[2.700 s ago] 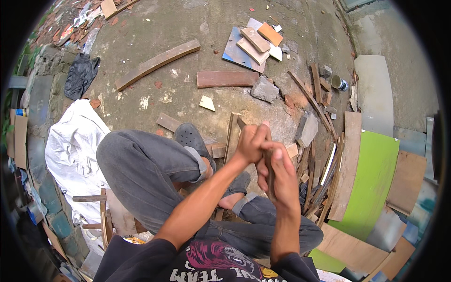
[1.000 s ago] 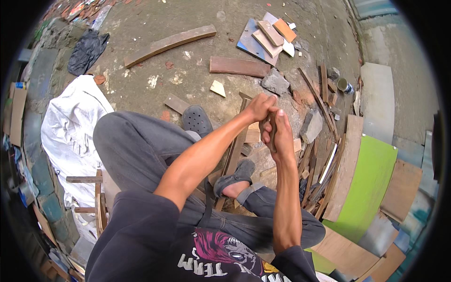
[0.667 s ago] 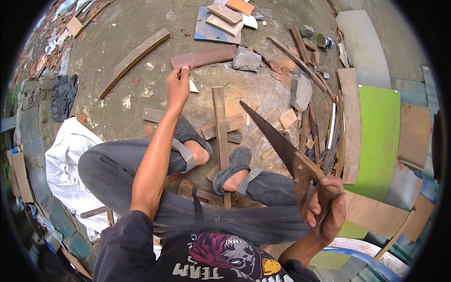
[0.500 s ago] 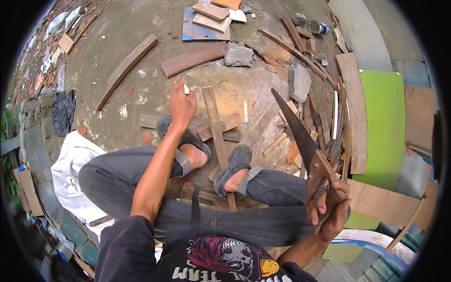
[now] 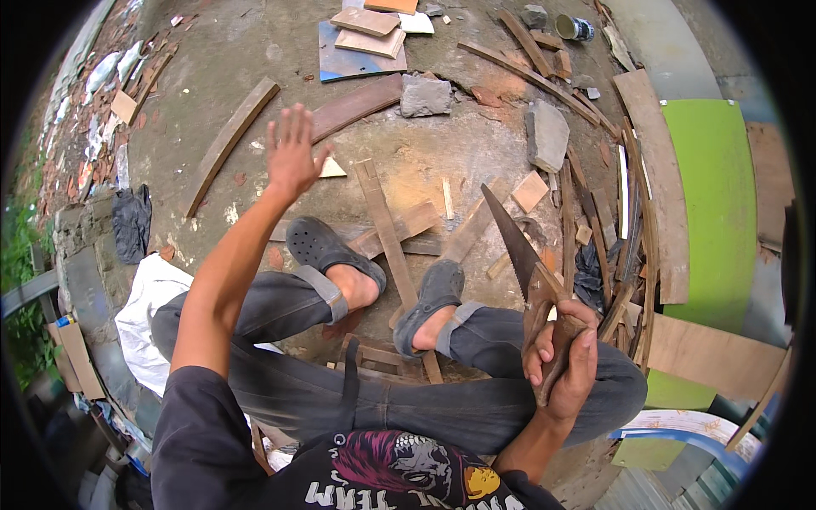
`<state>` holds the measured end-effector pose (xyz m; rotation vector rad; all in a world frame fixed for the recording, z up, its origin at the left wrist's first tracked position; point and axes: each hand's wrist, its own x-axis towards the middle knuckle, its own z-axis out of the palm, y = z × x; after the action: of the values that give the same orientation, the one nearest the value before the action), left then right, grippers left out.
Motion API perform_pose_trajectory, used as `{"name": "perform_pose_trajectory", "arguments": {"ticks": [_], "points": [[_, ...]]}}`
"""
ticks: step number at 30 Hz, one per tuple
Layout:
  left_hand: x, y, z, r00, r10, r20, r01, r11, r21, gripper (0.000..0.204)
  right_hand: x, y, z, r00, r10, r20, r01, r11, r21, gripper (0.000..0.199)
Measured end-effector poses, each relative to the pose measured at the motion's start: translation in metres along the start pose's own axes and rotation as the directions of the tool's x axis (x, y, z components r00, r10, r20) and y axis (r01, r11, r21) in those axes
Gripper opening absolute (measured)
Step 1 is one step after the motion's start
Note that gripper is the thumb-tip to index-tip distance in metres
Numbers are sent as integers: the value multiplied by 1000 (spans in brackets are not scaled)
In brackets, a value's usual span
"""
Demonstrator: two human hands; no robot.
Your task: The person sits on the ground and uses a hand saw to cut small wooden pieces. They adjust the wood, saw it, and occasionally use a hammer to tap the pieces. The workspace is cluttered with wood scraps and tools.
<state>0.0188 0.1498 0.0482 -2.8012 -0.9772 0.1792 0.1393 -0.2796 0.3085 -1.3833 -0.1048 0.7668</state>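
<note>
My right hand (image 5: 563,361) grips the wooden handle of a hand saw (image 5: 517,246), its toothed blade pointing up and away over my right knee. My left hand (image 5: 291,153) is stretched out in front with fingers spread, holding nothing, above the ground near a small triangular wood offcut (image 5: 331,168). A long narrow wooden plank (image 5: 387,229) runs between my two feet in dark clogs, lying across other planks (image 5: 408,223).
A curved board (image 5: 228,144) and a dark plank (image 5: 357,104) lie ahead on the concrete. A stone block (image 5: 424,95) and a flat slab (image 5: 548,134) sit beyond. Scrap strips pile at the right by a green panel (image 5: 714,204). White cloth (image 5: 149,306) lies left.
My hands, held together in front, have parted. The right hand drew back to my right side with the saw. The left hand reached forward and opened.
</note>
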Motion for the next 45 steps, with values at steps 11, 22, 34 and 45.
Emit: {"name": "perform_pose_trajectory", "arguments": {"ticks": [11,22,34,45], "points": [[-31,74,13,941,-181,284,323,248,-913,74,0,-12,43,997,-50,-66,1,803,-596,52],[-2,53,49,822,-505,263,332,49,-942,51,-3,-16,111,989,-94,115,148,711,-688,45],[-52,62,40,884,-385,266,338,134,-931,43,6,-27,127,951,-101,292,294,587,-755,46],[-56,80,25,936,-280,214,223,1,-975,33,-9,-34,126,927,-123,354,365,510,-779,50]]}}
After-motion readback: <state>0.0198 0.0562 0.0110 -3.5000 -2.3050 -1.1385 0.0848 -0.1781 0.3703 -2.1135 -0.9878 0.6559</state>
